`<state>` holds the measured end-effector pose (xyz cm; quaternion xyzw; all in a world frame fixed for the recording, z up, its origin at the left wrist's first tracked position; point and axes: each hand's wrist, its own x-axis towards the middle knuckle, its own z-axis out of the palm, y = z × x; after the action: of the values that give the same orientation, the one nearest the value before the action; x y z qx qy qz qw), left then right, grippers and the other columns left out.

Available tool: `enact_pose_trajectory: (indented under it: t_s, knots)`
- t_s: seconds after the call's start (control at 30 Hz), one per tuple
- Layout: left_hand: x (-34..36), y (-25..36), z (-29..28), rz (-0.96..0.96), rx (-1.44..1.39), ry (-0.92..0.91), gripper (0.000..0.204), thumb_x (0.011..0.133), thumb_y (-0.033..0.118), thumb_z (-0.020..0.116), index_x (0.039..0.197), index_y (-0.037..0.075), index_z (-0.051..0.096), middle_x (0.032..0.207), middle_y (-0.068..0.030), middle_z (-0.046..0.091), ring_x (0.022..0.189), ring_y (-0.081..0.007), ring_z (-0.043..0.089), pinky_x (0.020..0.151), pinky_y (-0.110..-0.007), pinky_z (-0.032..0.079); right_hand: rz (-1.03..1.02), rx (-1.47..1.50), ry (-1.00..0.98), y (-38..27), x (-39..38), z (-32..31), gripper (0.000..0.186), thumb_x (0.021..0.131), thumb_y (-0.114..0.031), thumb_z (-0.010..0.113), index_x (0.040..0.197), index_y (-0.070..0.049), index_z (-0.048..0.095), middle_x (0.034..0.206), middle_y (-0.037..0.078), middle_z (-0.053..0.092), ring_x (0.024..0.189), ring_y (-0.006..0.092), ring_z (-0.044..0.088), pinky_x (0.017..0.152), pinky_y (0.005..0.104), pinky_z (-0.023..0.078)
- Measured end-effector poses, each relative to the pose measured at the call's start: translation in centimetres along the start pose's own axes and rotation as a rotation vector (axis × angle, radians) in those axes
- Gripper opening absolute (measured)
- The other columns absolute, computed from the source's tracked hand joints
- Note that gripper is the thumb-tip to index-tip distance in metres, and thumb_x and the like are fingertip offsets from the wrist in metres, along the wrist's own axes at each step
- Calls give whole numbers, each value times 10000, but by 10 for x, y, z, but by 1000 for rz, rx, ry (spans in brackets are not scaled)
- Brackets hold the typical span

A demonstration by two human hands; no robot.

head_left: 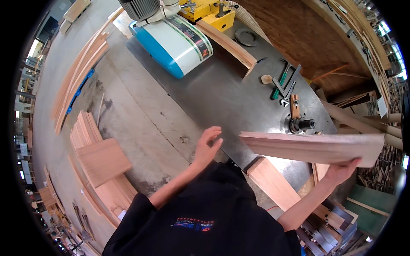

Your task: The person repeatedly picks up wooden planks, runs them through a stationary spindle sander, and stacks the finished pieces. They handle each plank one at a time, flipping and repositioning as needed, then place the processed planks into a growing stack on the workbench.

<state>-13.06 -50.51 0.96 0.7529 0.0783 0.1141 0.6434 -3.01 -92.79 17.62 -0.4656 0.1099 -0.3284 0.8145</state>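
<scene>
Right hand point(343, 172) gripping board point(307, 148) near one end — over table point(205, 100), left hand point(208, 147) half-curled, empty, by table's edge, wrench point(285, 102) and spindle point(305, 124) on table

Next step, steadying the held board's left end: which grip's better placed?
Left, most likely. The left grip looks empty, fingers curled but open, and is near that end of the board. The right grip is holding the board's lower edge near its right end.

Pinkish wooden board point(314, 148), gripped near its right end!
Long and flat, it stretches over the grey counter point(230, 102).
</scene>
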Motion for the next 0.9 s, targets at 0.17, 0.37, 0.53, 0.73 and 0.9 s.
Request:
enact_pose_trajectory:
  t_s: [0.17,0.37,0.53,0.73,0.9]
  knots:
    - [16,-7,1,-163,-192,9,482,931,8,643,1388,21,489,1261,-105,615,1153,-183,619,970,-300,505,-338,-1000,-639,56,-42,121,204,887,-183,763,992,-20,699,928,65,706,842,145,642,757,305,530]
    - [77,4,5,-121,-140,107,719,864,90,734,1498,63,397,1489,-89,412,1094,-168,569,852,-285,527,-177,-1673,-1191,215,-132,155,318,904,-301,687,987,-46,515,880,182,713,793,346,717,665,469,552]
    - [103,-39,8,-150,-42,117,684,830,194,793,1424,74,475,1363,-91,514,1063,-175,583,845,-312,511,-291,-1603,-1314,281,-186,135,203,916,-229,619,966,-69,504,882,139,683,767,346,701,620,480,533]
    - [109,-92,11,-378,-194,200,301,981,266,627,1188,48,644,1123,-95,648,1078,-193,611,900,-322,496,-323,-1538,-1263,309,-211,114,231,886,-200,675,954,-83,487,858,132,678,762,350,682,610,486,522]
    - [112,-98,21,-290,-80,262,344,1059,316,457,1095,49,670,1038,-116,657,1002,-230,623,917,-341,465,-100,-1566,-1191,265,-194,88,232,881,-222,707,941,-61,551,858,138,670,807,347,668,698,457,520]
